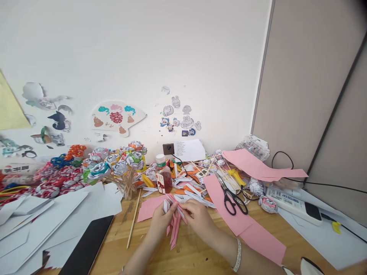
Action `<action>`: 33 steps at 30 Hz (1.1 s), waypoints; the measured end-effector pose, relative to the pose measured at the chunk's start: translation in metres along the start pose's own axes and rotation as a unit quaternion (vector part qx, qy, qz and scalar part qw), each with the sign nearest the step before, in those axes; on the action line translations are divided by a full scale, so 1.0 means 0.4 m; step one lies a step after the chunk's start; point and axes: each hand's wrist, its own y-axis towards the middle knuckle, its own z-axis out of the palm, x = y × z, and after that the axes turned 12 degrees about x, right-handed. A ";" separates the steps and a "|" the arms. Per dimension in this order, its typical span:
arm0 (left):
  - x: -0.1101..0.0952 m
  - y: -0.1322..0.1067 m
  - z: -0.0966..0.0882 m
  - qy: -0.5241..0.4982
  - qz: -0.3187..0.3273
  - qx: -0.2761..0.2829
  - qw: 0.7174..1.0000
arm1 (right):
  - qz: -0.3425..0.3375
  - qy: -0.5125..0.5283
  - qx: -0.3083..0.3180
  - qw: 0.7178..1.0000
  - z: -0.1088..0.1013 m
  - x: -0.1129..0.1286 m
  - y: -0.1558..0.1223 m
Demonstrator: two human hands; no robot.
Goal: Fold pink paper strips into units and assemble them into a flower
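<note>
Closest in, two bare hands work over a wooden table point(197, 254). The right wrist wears a shiny bracelet point(237, 255). The left hand point(162, 217) holds a bunch of folded pink paper point(174, 230), with its thumb pressed on top. The right hand point(197, 214) pinches the same bunch from the other side with its fingertips. The bunch is between the two hands, near the middle of the table, and its folded ends hang down.

On the left lies a flat black thing point(87, 244), and beside it are lots of white papers point(57, 225). A thin wooden stick point(133, 219) lies between the black thing and the left hand. Small pink sheets point(149, 208) lie just past that hand.

To the right is a long pink strip point(243, 226), with black scissors point(230, 202) lying on it. A bottle point(166, 181) with a white cap stands a bit past the hands. Around it is a messy heap of paper bits point(190, 191). To its left are paper flowers point(99, 170) on sticks. At the back, a paper fan point(116, 117) and little stickers point(187, 121) are on the white wall point(200, 49).
</note>
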 end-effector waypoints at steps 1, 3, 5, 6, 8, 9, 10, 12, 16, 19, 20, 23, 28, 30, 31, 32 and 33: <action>-0.001 -0.001 0.001 -0.002 -0.002 0.000 1.000 | -0.006 -0.009 0.000 1.000 0.003 -0.004 -0.001; 0.000 -0.002 0.004 -0.008 -0.004 -0.001 1.000 | -0.017 -0.020 0.004 1.000 0.008 -0.011 -0.001; 0.001 -0.003 0.005 -0.013 -0.007 0.005 1.000 | -0.024 -0.024 0.010 0.999 0.011 -0.015 -0.002; 0.002 -0.003 0.006 -0.016 -0.009 0.009 1.000 | -0.026 -0.022 0.011 0.999 0.011 -0.015 -0.002; 0.003 -0.003 0.007 -0.022 -0.012 0.018 1.000 | -0.029 -0.012 0.006 0.999 0.010 -0.015 -0.002; 0.004 -0.004 0.008 -0.025 -0.011 0.022 0.999 | -0.029 -0.005 0.002 1.000 0.009 -0.015 -0.002; 0.004 -0.004 0.009 -0.028 -0.010 0.024 0.999 | -0.027 0.001 0.000 1.000 0.008 -0.014 -0.003; 0.004 -0.006 0.012 -0.031 -0.005 0.026 0.999 | -0.019 0.008 -0.001 1.000 0.008 -0.013 -0.003; 0.004 -0.010 0.018 -0.023 0.008 0.028 0.999 | -0.015 0.011 0.003 1.000 0.008 -0.010 -0.004; 0.001 -0.010 0.019 0.001 0.023 0.031 0.999 | -0.024 0.011 0.005 1.000 0.007 -0.006 -0.004; 0.001 -0.010 0.019 0.010 0.028 0.032 0.999 | -0.028 0.012 0.003 1.000 0.006 -0.005 -0.004; 0.001 -0.010 0.017 0.029 0.038 0.027 0.998 | -0.036 0.014 -0.002 0.999 0.003 -0.004 -0.003; 0.003 -0.011 0.016 0.037 0.019 0.027 0.999 | -0.051 0.024 0.008 0.998 0.000 -0.006 -0.003; 0.002 -0.012 0.018 0.035 0.018 0.034 0.999 | -0.052 0.037 0.012 0.998 -0.003 -0.005 -0.003; 0.001 -0.013 0.019 0.033 0.018 0.035 0.999 | -0.050 0.046 0.013 0.998 -0.004 -0.003 -0.003; 0.001 -0.014 0.020 0.031 0.019 0.035 0.999 | -0.047 0.057 0.013 0.997 -0.006 -0.001 -0.003; 0.000 -0.015 0.021 0.028 0.019 0.033 0.999 | -0.043 0.069 0.013 0.997 -0.007 0.001 -0.003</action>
